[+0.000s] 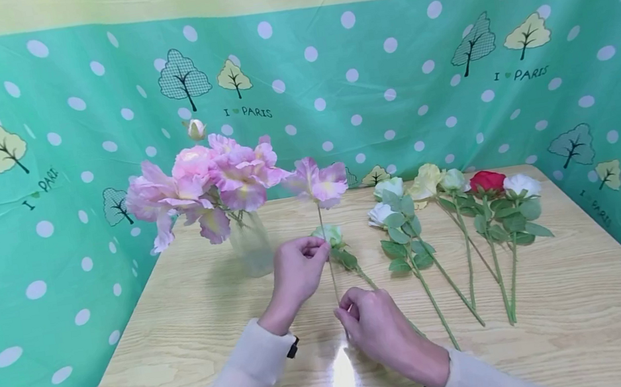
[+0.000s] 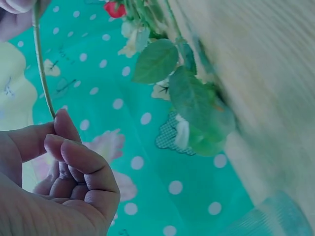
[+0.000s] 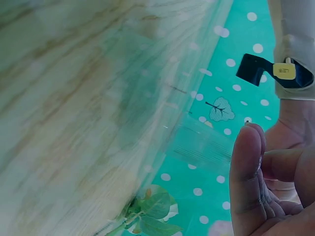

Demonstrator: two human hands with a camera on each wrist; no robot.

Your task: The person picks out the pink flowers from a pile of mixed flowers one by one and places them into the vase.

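Note:
A single pink-purple artificial flower (image 1: 317,182) stands upright in front of me on a thin stem (image 2: 40,64). My left hand (image 1: 300,268) pinches the stem between thumb and fingertips, partway below the bloom. Lower down, my right hand (image 1: 381,327) pinches the stem near its bottom end, thumb against fingers in the right wrist view. To the left of my hands, a clear ribbed vase (image 1: 251,249) holds several pink-purple blooms (image 1: 241,170) and a small bud (image 1: 195,129). A pale green rose (image 1: 330,236) lies on the table behind the held stem.
Along the right side of the wooden table (image 1: 163,376) lie several stemmed flowers, including a red rose (image 1: 487,181), a white rose (image 1: 522,184) and a yellow flower (image 1: 426,181). A green dotted curtain (image 1: 329,77) surrounds the table's back and sides.

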